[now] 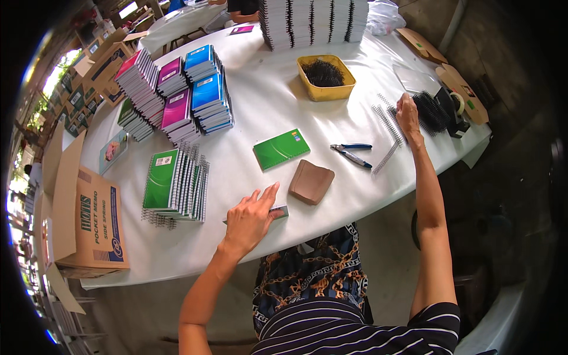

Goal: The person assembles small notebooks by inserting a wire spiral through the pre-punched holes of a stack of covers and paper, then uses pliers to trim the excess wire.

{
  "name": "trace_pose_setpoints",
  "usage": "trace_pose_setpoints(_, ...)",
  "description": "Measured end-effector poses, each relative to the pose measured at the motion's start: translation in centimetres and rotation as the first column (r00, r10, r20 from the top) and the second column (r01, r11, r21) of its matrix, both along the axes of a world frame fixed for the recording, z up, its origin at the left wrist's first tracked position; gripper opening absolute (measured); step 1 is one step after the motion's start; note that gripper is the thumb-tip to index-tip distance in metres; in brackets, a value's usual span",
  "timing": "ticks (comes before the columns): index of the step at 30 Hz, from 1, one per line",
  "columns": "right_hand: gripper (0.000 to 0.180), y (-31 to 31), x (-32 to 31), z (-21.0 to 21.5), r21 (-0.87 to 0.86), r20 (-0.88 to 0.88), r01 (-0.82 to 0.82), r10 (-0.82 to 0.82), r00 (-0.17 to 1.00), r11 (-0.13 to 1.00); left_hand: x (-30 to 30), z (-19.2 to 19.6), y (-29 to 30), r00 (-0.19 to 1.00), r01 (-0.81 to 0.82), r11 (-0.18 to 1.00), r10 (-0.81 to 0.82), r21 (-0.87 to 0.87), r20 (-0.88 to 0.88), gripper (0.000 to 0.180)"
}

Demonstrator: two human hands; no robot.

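Observation:
Near the table's front edge my left hand has its thumb on the near side of a small memo pad and its fingers beyond it; the hand covers most of the pad. My right hand reaches out to the right side, fingers closed, between loose spiral binding wires and a heap of black spirals. What its fingertips pinch, if anything, is too small to tell. A green memo pad lies flat in the middle. Close by are a brown block and blue-handled cutting pliers.
Green spiral memo pads stand stacked at left, behind them pink and blue stacks. A carton sits at the left edge. A yellow tub holds dark spirals. Tall notebook stacks and a tape dispenser stand farther off.

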State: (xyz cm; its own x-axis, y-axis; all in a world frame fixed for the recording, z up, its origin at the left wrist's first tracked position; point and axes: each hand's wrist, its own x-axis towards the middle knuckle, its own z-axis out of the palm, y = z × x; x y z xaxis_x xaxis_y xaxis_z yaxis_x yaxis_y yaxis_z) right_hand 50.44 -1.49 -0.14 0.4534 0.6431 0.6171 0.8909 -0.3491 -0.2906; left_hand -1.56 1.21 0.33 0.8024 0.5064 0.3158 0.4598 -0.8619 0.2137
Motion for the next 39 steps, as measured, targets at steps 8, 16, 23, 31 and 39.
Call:
trace_pose_setpoints(8,0.025,1.9,-2.8,-2.7,-0.29,-0.026,-0.029,0.023,0.999,0.957,0.2,0.0,0.2,0.997,-0.044,0.998,0.041,-0.045,-0.067,0.064)
trace_pose_setpoints(16,0.027,2.7,-2.0,-2.7,-0.102,0.036,0.029,-0.025,0.999,0.994,0.5,-0.1,0.3,0.997,-0.039,0.998,0.036,-0.04,-0.074,0.067)
trace_pose_setpoints(23,0.027,0.4,-9.2,3.9,0.263,0.191,-0.375,0.333,0.923,0.889,0.1,0.1,0.4,0.993,-0.066,0.996,0.059,-0.067,-0.105,0.067)
trace_pose_setpoints(31,0.018,-5.7,-30.3,1.4,0.155,-0.574,-0.755,0.68,0.456,0.637,0.2,0.2,0.4,0.998,0.028,0.999,-0.029,-0.016,-0.06,0.061)
trace_pose_setpoints(39,0.021,-4.8,-30.7,1.0,0.14,-0.622,-0.824,0.697,0.358,0.548,0.0,0.2,0.7,0.993,0.029,0.999,-0.033,-0.031,-0.116,0.06)
